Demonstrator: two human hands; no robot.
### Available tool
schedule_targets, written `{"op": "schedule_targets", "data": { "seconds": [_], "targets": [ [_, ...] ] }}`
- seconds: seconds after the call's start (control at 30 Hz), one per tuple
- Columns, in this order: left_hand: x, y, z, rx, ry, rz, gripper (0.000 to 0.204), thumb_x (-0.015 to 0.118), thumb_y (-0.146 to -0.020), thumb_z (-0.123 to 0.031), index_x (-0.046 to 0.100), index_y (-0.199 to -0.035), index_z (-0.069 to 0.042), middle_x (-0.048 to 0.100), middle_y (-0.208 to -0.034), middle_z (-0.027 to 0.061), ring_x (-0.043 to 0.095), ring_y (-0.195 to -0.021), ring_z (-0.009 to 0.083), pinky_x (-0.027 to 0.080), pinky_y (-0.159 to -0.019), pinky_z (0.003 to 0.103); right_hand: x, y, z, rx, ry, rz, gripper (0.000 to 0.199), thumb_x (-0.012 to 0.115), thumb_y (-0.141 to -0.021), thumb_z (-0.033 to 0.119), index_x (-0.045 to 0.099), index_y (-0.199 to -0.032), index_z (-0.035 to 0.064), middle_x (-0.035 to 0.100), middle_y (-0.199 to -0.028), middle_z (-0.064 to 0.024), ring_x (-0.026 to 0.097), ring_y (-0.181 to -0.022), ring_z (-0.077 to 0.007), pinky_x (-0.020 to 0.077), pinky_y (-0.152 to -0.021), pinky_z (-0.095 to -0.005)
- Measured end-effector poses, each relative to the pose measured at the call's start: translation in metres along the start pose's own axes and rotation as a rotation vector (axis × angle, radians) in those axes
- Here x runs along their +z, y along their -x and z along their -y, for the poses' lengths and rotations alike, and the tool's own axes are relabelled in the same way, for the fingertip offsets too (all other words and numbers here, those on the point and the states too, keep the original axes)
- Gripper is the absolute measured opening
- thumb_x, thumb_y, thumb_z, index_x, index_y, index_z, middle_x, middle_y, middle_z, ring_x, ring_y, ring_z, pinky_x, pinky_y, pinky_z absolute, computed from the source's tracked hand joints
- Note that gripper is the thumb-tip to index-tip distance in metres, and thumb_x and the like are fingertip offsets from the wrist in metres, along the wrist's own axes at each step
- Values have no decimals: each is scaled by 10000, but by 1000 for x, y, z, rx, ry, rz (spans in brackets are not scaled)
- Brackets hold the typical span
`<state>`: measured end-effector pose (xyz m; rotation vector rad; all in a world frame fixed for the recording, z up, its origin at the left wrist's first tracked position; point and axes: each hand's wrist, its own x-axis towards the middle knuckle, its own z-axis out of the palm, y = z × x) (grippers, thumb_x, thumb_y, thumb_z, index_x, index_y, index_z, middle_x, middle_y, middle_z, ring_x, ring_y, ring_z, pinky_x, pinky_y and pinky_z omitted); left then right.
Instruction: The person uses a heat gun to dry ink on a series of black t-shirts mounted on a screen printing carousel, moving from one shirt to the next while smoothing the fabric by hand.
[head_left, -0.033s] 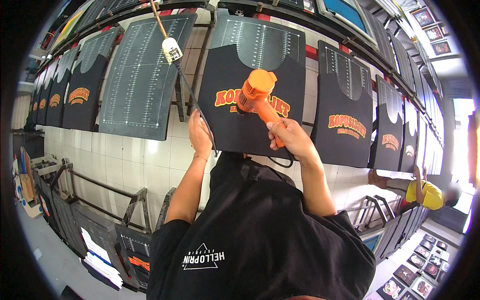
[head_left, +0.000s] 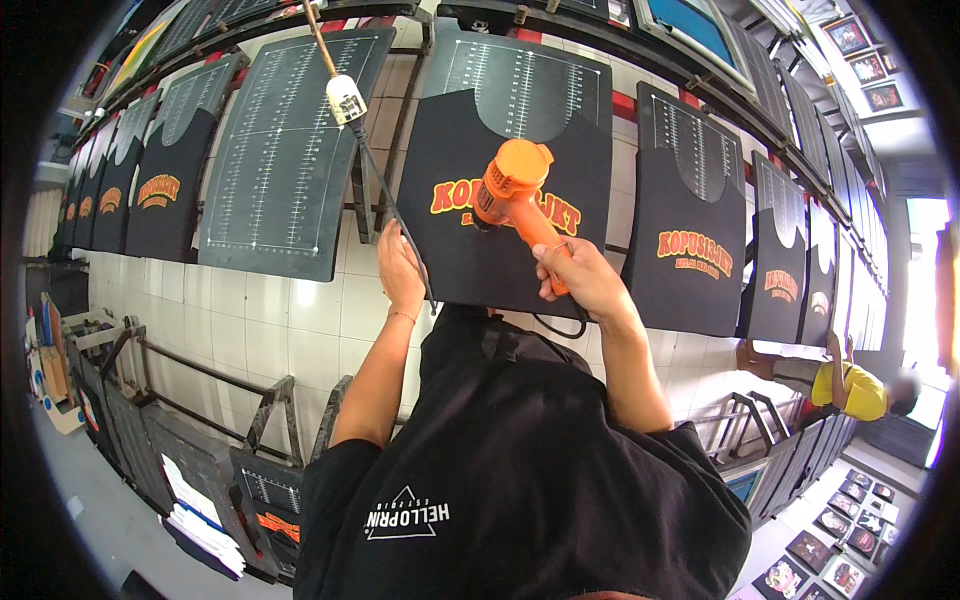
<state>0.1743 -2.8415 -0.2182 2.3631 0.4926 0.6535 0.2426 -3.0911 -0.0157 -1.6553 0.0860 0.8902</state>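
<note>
My right hand [head_left: 585, 277] is closed around the handle of an orange heat gun [head_left: 530, 205]. The gun's head is over the orange-and-yellow lettering on a black T-shirt [head_left: 470, 270] and hides part of the print. That shirt lies on a dark board with white ruler marks [head_left: 530, 75], which shows at the neckline. My left hand [head_left: 402, 268] is at the left edge of the shirt, fingers stretched out, with nothing seen in it. A dark cable [head_left: 385, 190] passes right by its fingertips, coming down from a white socket [head_left: 346, 98].
To the left is a bare marked board [head_left: 275, 150]; further left, several boards carry printed black shirts [head_left: 160, 185]. More printed shirts [head_left: 685, 245] line the right side. A person in yellow [head_left: 850, 388] is at the far right. Metal racks [head_left: 200, 365] stand behind me.
</note>
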Motion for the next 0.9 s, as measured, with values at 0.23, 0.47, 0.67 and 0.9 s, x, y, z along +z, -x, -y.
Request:
{"op": "schedule_targets", "data": {
  "seconds": [0.23,0.47,0.67,0.9],
  "targets": [
    [-4,-1,-1,-33,60,-2,308,430,-972,-78,534,-1230,55,557,-1271,194,517,-1193,370,412,-1025,423,15,-9,4,-43,53,48,314,623,-939,305,564,-918,-3,570,-728,-23,613,-604,-110,512,-554,-250],
    [-1,1,-5,1,133,-20,335,366,-1016,-122,590,-1181,64,593,-1201,219,552,-1139,393,420,-994,431,24,-7,23,-46,124,70,342,637,-925,314,567,-923,-21,575,-737,-31,612,-578,-116,501,-513,-251],
    [-3,4,-1,63,214,-32,507,302,-1059,-310,636,-1078,71,600,-1212,199,547,-1154,357,404,-996,439,23,-14,26,-38,242,96,328,619,-923,326,574,-936,1,578,-730,-25,614,-607,-106,501,-549,-254],
    [-8,28,-16,-88,634,145,586,318,-1035,-494,601,-1155,5,567,-1296,156,531,-1196,325,311,-1110,472,-10,14,26,-30,183,60,356,613,-931,338,583,-1027,-4,599,-755,-42,626,-618,-120,520,-589,-270]
  ]
}}
